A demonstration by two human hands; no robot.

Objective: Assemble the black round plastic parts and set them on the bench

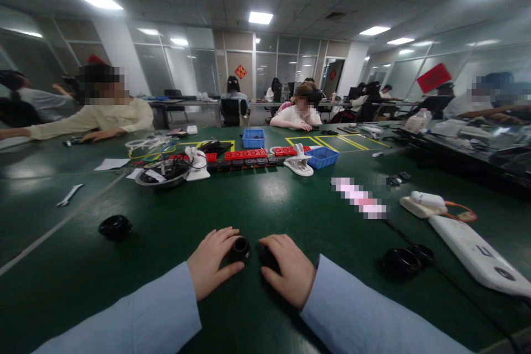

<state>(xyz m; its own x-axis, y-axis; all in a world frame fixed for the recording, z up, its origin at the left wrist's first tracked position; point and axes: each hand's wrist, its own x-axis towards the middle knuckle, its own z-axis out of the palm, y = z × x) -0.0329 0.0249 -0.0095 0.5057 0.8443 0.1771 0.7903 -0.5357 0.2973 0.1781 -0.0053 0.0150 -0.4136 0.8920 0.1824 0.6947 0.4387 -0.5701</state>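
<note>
On the green tabletop [265, 204], my left hand [212, 260] is closed around a short black cylindrical piece [240, 249] with a round opening facing me. A small gap away, my right hand [290, 271] curls over another black piece [270, 259], mostly hidden by the fingers and palm. Both hands rest low over the table, thumbs toward each other. To the left lies a black round ring-like piece [115, 227]. More black round pieces [401, 261] sit to the right, beside a dark cable [452, 282].
A wrench [70, 194] lies at left. Farther back stand a metal bowl [161, 181] of cables, red power strips [246, 155], blue bins [321, 157] and a white clip stand [299, 161]. At right are a white power bank [477, 254] and a white adapter [423, 203]. People sit around.
</note>
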